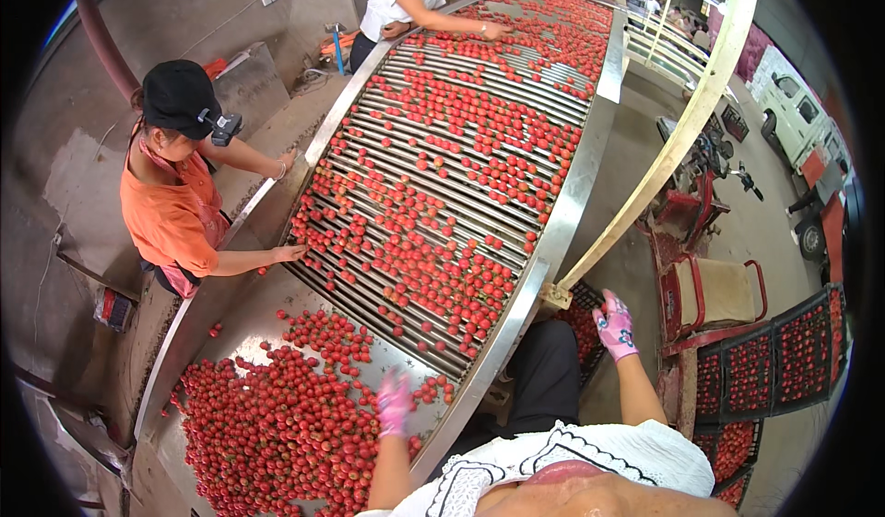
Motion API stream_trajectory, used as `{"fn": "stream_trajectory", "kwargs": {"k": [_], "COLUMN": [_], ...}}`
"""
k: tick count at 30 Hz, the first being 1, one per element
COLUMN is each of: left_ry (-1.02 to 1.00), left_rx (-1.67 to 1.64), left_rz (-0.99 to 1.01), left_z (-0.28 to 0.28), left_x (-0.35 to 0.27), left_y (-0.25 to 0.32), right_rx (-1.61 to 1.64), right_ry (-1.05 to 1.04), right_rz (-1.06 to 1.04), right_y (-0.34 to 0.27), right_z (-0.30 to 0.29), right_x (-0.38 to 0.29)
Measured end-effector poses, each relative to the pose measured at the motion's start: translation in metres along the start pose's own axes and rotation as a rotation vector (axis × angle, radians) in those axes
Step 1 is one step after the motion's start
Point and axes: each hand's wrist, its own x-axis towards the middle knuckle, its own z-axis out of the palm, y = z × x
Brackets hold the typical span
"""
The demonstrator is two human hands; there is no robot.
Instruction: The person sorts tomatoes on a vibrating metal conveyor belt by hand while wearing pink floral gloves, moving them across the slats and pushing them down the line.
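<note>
My left hand (394, 403), in a pink glove, is blurred over the metal sorting tray (238, 323), at the right side of a large heap of small round red fruits (276, 427). A few more fruits (432, 389) lie just right of it. Whether it holds any is not clear. At my right side, my right hand (615, 327), in a pink glove with a flower print, is beside a dark plastic crate (591, 297) of red fruits. Its fingers are partly bent, and I cannot tell what is in them. Beyond the tray, red fruits are spread over a metal roller conveyor (442, 192).
A co-worker in orange (173, 192) reaches to the conveyor's left edge; another in white (408, 5) reaches over its far part. A pale slanting post (664, 151) rises at my right. Beyond it stand a red cart (712, 292) and crates of fruit (771, 365).
</note>
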Motion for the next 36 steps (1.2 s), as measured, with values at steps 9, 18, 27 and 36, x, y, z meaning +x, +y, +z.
{"fn": "stream_trajectory", "kwargs": {"k": [9, 18, 27, 36], "left_ry": [0.562, 0.561, 0.681, 0.55], "left_rx": [0.517, 0.329, 0.138, -0.684], "left_rz": [-1.334, -1.462, -1.45, -1.394], "left_z": [-0.196, -0.128, -0.11, -0.065], "left_x": [-0.148, -0.159, -0.143, -0.082], "left_y": [-0.109, -0.174, -0.189, -0.158], "right_rx": [0.185, -0.236, -0.062, 0.083], "right_ry": [-0.134, -0.229, 0.116, -0.033], "right_rz": [-0.264, -0.281, -0.167, -0.026], "right_y": [-0.077, -0.108, -0.113, -0.1], "right_z": [0.067, 0.17, 0.19, 0.198], "right_x": [0.006, 0.058, 0.079, 0.1]}}
